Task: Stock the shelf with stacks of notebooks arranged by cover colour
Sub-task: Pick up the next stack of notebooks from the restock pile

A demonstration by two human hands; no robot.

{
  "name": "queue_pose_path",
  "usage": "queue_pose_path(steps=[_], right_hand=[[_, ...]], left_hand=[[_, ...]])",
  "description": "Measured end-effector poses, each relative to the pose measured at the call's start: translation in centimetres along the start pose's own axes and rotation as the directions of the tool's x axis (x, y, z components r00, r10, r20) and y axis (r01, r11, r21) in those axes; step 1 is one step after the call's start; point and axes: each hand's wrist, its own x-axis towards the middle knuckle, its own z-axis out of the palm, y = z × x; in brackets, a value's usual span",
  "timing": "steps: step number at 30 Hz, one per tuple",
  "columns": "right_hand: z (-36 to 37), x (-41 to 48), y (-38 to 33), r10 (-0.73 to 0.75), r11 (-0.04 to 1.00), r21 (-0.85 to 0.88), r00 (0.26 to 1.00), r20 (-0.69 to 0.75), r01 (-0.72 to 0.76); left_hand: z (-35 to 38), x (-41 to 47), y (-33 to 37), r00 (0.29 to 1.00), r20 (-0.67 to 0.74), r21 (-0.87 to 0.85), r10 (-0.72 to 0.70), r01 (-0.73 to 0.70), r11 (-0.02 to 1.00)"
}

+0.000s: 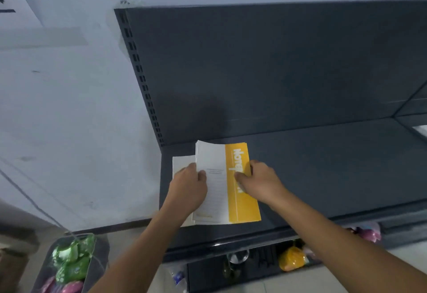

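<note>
Yellow-banded notebook stack (pixel 215 191), gripped at its side edges by left hand (pixel 189 186) and right hand (pixel 261 181), should be squared between fingers and set flat on shelf (pixel 323 165) before release.

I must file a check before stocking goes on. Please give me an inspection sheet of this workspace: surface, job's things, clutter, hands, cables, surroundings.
Surface: dark grey metal shelf, flat, back panel of the same colour.
Job's things: stack of notebooks with white-and-yellow covers lies flat at the shelf's left end; a white cover shows beneath, offset to the left.
Clutter: yellow packet, pink packets and clear glass below the shelf; clear bin with green and pink packets at lower left.
Hands: left hand grips the stack's left edge; right hand holds its right edge, thumb on the yellow band.
Cables: nothing seen.
Surroundings: pale wall to the left.
</note>
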Motion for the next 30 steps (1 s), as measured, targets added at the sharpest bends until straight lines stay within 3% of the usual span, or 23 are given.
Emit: queue_pose_path(steps=[6, 13, 23, 30], right_hand=[[-6.1, -1.9, 4.0, 0.082, 0.997, 0.01, 0.986, -0.145, -0.081], [-15.4, -3.3, 11.9, 0.094, 0.989, -0.081, 0.953, -0.287, -0.122], [-29.3, -4.8, 27.8, 0.126, 0.981, -0.083, 0.901, -0.416, -0.176], [-36.4, -6.5, 35.9, 0.191, 0.97, -0.056, 0.886, -0.423, -0.236]], left_hand=[[2.5, 0.4, 7.4, 0.976, -0.018, 0.076, 0.217, -0.215, 0.974], [8.4, 0.0, 18.5, 0.931, 0.019, 0.134, 0.365, -0.364, 0.922], [19.9, -2.7, 36.4, 0.892, 0.093, 0.11, 0.443, -0.452, 0.885], [26.2, -4.8, 45.3, 0.856, 0.133, 0.106, 0.5, -0.514, 0.852]])
